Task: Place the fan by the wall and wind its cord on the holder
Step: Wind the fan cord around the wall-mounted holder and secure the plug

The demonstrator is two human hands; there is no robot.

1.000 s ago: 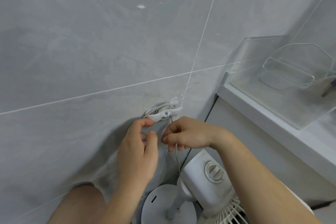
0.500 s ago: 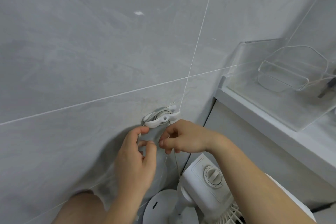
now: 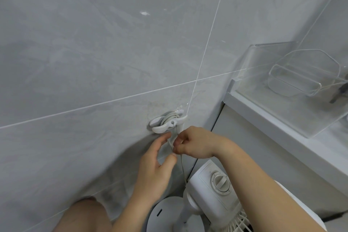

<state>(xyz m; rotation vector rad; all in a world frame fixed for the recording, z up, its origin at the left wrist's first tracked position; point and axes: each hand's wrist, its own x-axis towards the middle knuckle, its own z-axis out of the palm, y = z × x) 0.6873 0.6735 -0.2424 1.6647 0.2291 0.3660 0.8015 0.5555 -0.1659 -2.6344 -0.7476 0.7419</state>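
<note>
Right hand (image 3: 195, 142) pinches cord (image 3: 181, 164) just below wall holder (image 3: 166, 121); left hand (image 3: 156, 164) open, fingers touching the cord

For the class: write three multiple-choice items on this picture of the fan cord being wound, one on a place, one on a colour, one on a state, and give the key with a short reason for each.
1. Where is the cord holder fixed?
A. on the grey tiled wall
B. on the white ledge
C. on the fan's base

2. What colour is the fan?
A. black
B. white
C. blue

3. What is the right hand doing?
A. turning the fan's dial
B. lying flat on the ledge
C. pinching the cord just below the holder

Key:
1 A, the holder sits on the tile, with cord already looped round it.
2 B, its body, dial and base are all white.
3 C, its fingertips close on the thin cord, with the left hand beside it.
</note>
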